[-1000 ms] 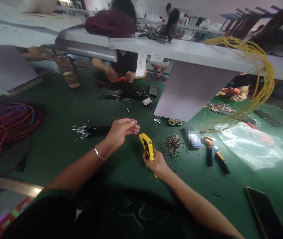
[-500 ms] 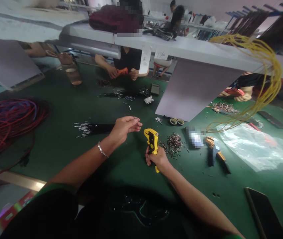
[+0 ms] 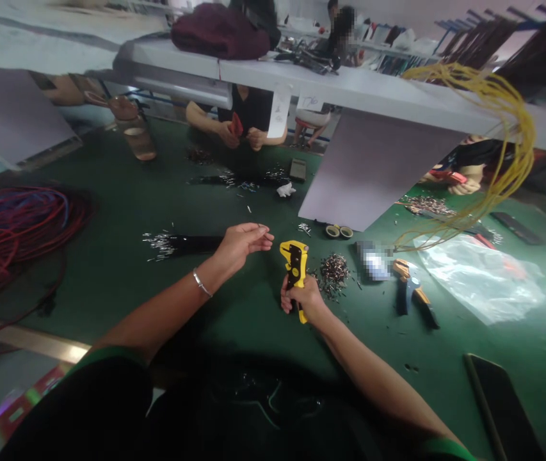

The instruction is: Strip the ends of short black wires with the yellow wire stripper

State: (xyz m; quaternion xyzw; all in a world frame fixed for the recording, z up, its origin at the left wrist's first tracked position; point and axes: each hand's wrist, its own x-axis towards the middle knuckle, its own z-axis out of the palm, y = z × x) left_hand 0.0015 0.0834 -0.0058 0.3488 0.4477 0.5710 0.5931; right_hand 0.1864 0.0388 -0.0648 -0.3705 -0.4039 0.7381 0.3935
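Green tabletop [image 3: 248,320] underlies the left hand [image 3: 241,244], half-curled, contents unclear, and right hand [image 3: 307,296], gripping a yellow tool [image 3: 297,255].

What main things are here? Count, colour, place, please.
Held pliers: one, yellow-black, centre
Second pliers: one, blue-orange, right
Small bits: one pile, coppery, centre
Wire bundle: one, black, centre left
Cable heap: one, red-blue, left
Wire coil: one, yellow, upper right
Bag: one, clear, right
Phone: one, black, lower right
Shelf: one, white, back
Table: one, green, middle
People: two or more, dark tops, back
Left hand: one, bare, centre
Right hand: one, bare, around held pliers
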